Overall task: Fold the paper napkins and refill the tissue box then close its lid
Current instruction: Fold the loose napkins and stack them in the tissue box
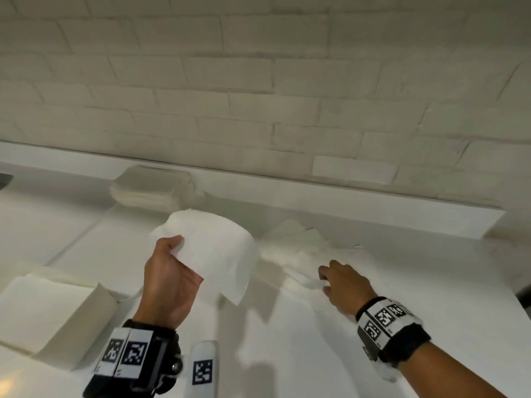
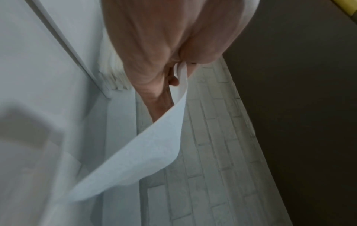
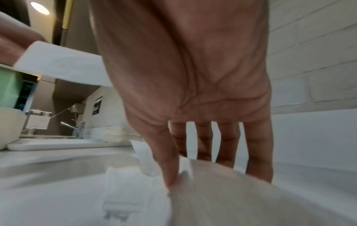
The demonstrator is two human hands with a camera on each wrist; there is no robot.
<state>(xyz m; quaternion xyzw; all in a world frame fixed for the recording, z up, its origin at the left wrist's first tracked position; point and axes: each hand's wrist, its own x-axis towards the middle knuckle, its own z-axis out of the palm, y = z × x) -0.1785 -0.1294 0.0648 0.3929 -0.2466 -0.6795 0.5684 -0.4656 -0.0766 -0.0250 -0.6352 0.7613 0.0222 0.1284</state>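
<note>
Left hand point(image 1: 168, 278) pinches one napkin point(image 1: 214, 251) by its edge, right hand point(image 1: 343, 284), fingers straight, touches loose pile point(image 1: 298, 254) w/o gripping; thin sheets under fingertips could bunch/tear.

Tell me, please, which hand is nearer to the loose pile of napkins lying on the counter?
Right. The right hand reaches down onto the loose pile of napkins, fingers touching it; the left hand is off to its left, holding a single napkin up.

light: dim, warm indoor | source: round ceiling lamp point(image 3: 39, 8) | shadows: soft, on white table point(image 1: 330, 354) | blur: motion smear in wrist views | edges: brick wall point(image 1: 258, 81) lines bowed by wide-angle lens
</note>
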